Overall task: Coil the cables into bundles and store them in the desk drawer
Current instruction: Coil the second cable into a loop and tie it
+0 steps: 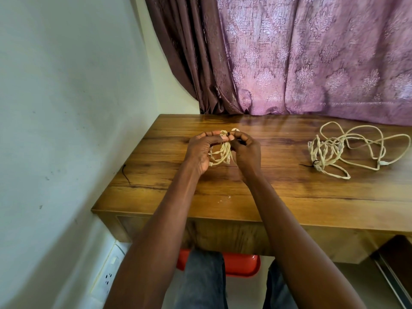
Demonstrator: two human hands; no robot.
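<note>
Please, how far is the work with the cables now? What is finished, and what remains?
Nothing looks stored yet. In hand: the left hand and right hand hold a coiled cable above the desk, apparently tying it at the top. Partly done: the second cable on the right has a tied section, but long loops lie loose. A spare black tie lies at the left edge. Left: finish both bundles and put them in the drawer.

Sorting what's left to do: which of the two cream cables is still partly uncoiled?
The cream cable lying on the right of the desk: loose loops trail from it across the wood. The other cable is gathered in a compact bundle between both hands.
</note>
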